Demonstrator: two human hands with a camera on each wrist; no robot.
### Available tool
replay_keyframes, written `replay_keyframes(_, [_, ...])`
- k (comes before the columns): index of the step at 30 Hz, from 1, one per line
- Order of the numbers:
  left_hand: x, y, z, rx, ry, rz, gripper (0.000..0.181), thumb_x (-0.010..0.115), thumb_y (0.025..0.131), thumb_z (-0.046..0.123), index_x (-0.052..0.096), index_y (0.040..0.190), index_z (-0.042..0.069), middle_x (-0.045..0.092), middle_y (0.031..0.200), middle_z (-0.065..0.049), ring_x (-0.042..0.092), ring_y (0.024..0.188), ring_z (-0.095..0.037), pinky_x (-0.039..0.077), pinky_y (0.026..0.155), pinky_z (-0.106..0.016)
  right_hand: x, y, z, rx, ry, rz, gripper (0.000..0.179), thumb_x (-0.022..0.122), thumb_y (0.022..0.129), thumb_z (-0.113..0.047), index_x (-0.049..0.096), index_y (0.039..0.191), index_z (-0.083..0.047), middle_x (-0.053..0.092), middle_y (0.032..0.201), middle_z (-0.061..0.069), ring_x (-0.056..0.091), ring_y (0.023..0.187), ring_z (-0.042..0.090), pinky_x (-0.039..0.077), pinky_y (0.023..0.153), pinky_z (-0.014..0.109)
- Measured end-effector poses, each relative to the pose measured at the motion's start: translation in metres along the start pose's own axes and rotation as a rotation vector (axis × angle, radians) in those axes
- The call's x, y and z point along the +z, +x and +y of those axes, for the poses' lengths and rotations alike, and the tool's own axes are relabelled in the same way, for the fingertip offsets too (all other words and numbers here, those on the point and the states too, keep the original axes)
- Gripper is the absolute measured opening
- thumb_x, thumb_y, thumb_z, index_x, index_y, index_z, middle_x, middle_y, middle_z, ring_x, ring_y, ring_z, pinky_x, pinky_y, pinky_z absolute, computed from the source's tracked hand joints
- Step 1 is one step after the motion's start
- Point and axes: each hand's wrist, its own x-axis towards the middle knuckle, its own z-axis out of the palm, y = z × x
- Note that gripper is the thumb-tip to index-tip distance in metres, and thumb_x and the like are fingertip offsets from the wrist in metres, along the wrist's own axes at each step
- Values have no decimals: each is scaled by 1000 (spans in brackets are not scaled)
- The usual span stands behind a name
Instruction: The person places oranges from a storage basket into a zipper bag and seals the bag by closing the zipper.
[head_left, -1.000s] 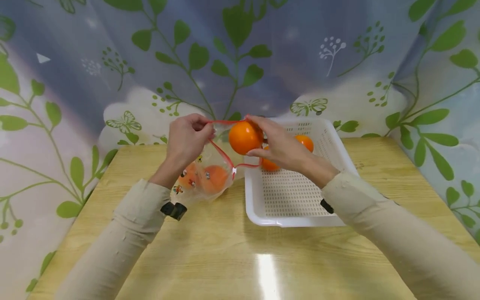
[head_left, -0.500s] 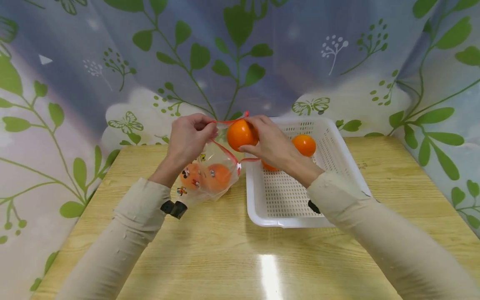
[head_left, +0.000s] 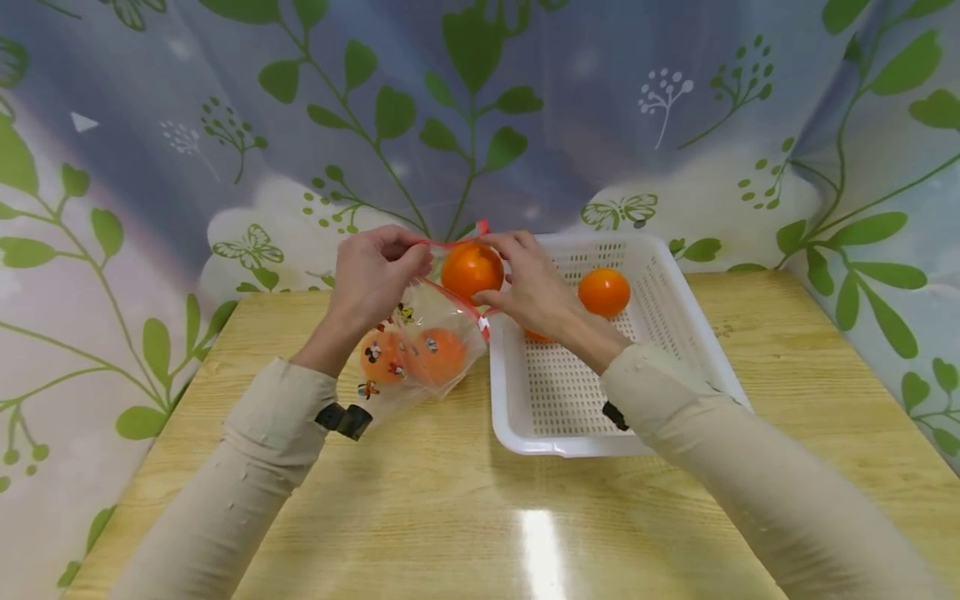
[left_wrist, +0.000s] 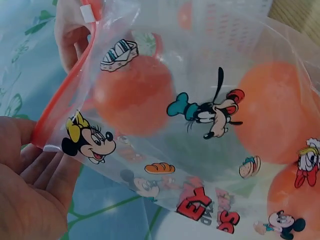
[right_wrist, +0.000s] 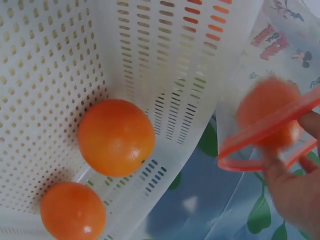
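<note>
My left hand (head_left: 371,271) pinches the red zip edge of a clear cartoon-printed zip bag (left_wrist: 200,165) at its left end. Two oranges (head_left: 438,354) lie low in the bag, seen through the plastic. A third orange (head_left: 472,271) is in the bag's mouth, blurred in the right wrist view and inside the film in the left wrist view. Beside it is my right hand (head_left: 536,287), fingers extended, thumb and fingertips at the orange's right side and across the red strip (right_wrist: 270,125). My grasp on it looks loosened.
A white perforated basket (head_left: 517,437) stands right of the bag on the wooden table (head_left: 420,500). An orange (right_wrist: 116,137) and another orange (right_wrist: 73,211) sit inside it. A leaf-printed curtain (head_left: 555,125) hangs behind the table.
My right hand has moved left, carrying the orange from the basket side into the bag's mouth. The orange has slid slightly farther out of my fingers. My left hand has stayed at the bag edge.
</note>
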Motion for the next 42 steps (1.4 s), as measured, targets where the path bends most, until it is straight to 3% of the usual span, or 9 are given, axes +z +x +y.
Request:
replay_keyframes(3, [-2,1,0,-23,-45,27,18,61,93,16,70,98,1,71,86,-11,68,72,-16,56,66,-27,-3,-1,3,-74,97,-5,56,71,87,-9,48,137,-7,39,135,11,46,120,23,47,93,31])
replay_keyframes(6, [-3,1,0,-59,-65,45,18,60,94,16,69,97,1,70,86,-12,68,70,-17,56,68,-31,-8,-2,8,-124,127,4,43,66,89,-5,54,130,-3,42,132,11,48,118,25,48,92,32])
replay_keyframes(11, [-2,2,-2,-85,-58,45,19,60,94,17,68,100,1,70,87,-10,68,72,-20,56,69,-36,-22,-6,22,-68,54,-10,30,62,92,-10,60,121,-2,48,128,10,53,113,27,49,90,38])
replay_keyframes(18, [-2,2,-2,-72,-43,55,17,60,94,19,69,97,5,70,85,-7,66,69,-17,55,64,-31,-39,-13,46,102,-181,-190,39,61,92,-18,56,128,-5,45,135,15,48,112,32,42,93,46])
replay_keyframes(24, [-1,3,-2,-61,-41,54,19,60,93,19,69,97,3,70,86,-8,66,70,-17,55,65,-36,-40,-14,60,117,-262,-310,46,62,92,-19,51,134,-3,45,139,19,39,128,36,33,104,51])
replay_keyframes(30, [-2,2,-2,-63,-33,62,19,60,93,19,69,97,3,70,87,-8,67,70,-17,55,63,-28,-38,-11,66,145,-284,-425,53,61,93,-17,43,140,-1,37,145,22,32,133,39,28,107,53])
replay_keyframes(36, [-3,0,-2,-78,-48,49,21,60,94,19,69,99,0,71,88,-10,68,73,-17,56,69,-34,-27,-5,71,129,-300,-500,61,65,91,-16,39,144,-1,36,146,21,30,134,38,28,107,53])
replay_keyframes(42, [-3,-2,-2,-56,-75,46,19,60,94,17,69,97,0,70,88,-12,68,75,-18,56,69,-28,-12,4,74,132,-352,-524,67,71,87,-20,40,146,-12,28,151,21,25,137,39,24,108,56])
